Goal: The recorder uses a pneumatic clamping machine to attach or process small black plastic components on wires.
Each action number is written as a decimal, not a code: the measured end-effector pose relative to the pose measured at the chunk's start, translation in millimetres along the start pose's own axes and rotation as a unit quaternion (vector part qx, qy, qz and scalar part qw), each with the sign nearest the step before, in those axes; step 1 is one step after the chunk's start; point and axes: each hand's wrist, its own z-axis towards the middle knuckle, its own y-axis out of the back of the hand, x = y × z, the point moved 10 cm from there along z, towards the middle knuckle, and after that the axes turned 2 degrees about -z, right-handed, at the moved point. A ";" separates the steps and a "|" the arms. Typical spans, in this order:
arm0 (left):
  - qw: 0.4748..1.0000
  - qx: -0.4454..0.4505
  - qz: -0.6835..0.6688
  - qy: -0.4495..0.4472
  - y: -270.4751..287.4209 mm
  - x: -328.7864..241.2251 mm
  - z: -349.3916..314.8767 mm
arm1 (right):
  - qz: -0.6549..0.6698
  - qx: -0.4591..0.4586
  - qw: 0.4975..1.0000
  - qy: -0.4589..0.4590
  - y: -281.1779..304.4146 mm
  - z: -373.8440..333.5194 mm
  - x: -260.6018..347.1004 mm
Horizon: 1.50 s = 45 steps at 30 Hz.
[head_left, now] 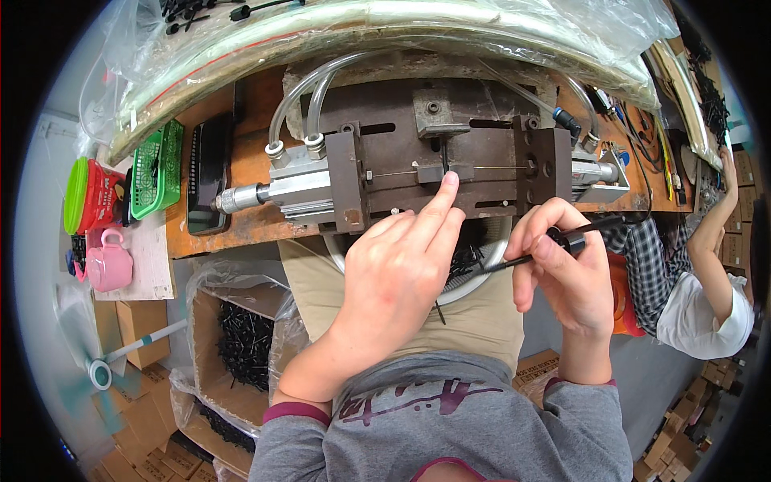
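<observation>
My left hand (397, 269) reaches forward over a dark metal fixture (393, 149), its index finger stretched out. That fingertip is at the lower end of a thin black rod (445, 153), which stands between two small blocks at the fixture's middle; whether they touch is unclear. My right hand (572, 269) is closed on a slim black rod-like part (518, 262) with a thicker round piece at the fingers. A silver cylinder (297, 197) with clear hoses adjoins the fixture's left side. Below my hands, a white-rimmed container (499, 255) holds loose black parts, partly hidden.
Left are a green basket (157, 169), a black tray (210, 173) and a pink cup (110, 261). Boxes of black parts (245, 341) stand on the floor. A person in a white top (703, 313) sits at right. A plastic-covered curved edge (385, 28) crosses the back.
</observation>
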 end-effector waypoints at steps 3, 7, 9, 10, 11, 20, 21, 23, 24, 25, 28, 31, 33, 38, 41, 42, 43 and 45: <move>1.000 0.000 0.004 0.008 -1.1 2.1 -2.8 | -0.021 -0.011 1.000 0.015 2.4 -2.8 4.5; 1.000 0.002 -0.005 0.025 2.5 4.1 -0.9 | -0.075 -0.076 0.991 0.085 14.4 -8.0 14.6; 0.993 -0.073 -0.087 0.042 16.1 -1.9 -0.3 | -0.095 -0.105 0.981 0.136 15.2 -10.1 18.2; 0.985 -0.110 -0.127 0.050 21.8 -4.1 -3.0 | -0.079 -0.110 0.979 0.154 13.5 -9.3 13.8; 0.982 -0.135 -0.132 -0.004 27.6 -16.8 -8.9 | -0.063 -0.115 0.976 0.171 8.8 -8.5 9.0; 0.974 -0.157 -0.160 -0.038 26.6 -28.5 -11.2 | -0.013 -0.011 0.991 0.129 -35.8 -0.9 -31.4; 0.972 -0.174 -0.154 -0.032 28.8 -25.4 -13.0 | -0.009 0.001 0.993 0.116 -37.9 -0.8 -34.1; 0.967 -0.208 -0.147 -0.019 33.3 -19.8 -15.4 | -0.004 0.022 0.995 0.092 -40.6 -2.2 -38.2; 0.967 -0.201 -0.157 -0.014 32.8 -18.0 -14.4 | 0.011 0.025 0.996 0.086 -40.7 -3.0 -36.9; 0.967 -0.192 -0.165 -0.007 33.0 -16.4 -13.2 | 0.028 0.029 0.996 0.080 -41.3 -3.8 -34.6; 0.962 -0.162 -0.219 0.015 25.4 -6.7 -11.3 | -0.005 0.002 0.995 0.099 -36.3 -8.1 -31.0; 0.954 -0.122 -0.270 0.043 21.5 -1.0 -6.3 | -0.084 -0.013 0.990 0.111 -29.4 -9.7 -29.7; 0.942 -0.094 -0.315 0.065 18.7 0.8 -3.0 | -0.125 -0.040 0.984 0.124 -23.2 -10.9 -25.9; 0.910 -0.028 -0.405 0.085 15.1 3.8 -0.2 | -0.464 -0.046 0.835 0.290 -30.3 -19.4 8.0; 0.947 -0.071 -0.300 0.085 14.4 0.2 -7.0 | -0.524 -0.074 0.773 0.349 -42.5 -23.9 16.5; 0.950 -0.081 -0.293 0.073 18.8 -0.3 -7.2 | -0.519 -0.077 0.772 0.359 -42.3 -23.8 18.3; 0.952 -0.089 -0.288 0.060 23.2 0.2 -7.8 | -0.514 -0.081 0.770 0.369 -40.7 -24.4 19.3; 0.958 -0.115 -0.259 0.050 28.5 0.4 -9.3 | -0.511 -0.097 0.767 0.375 -36.2 -23.8 23.4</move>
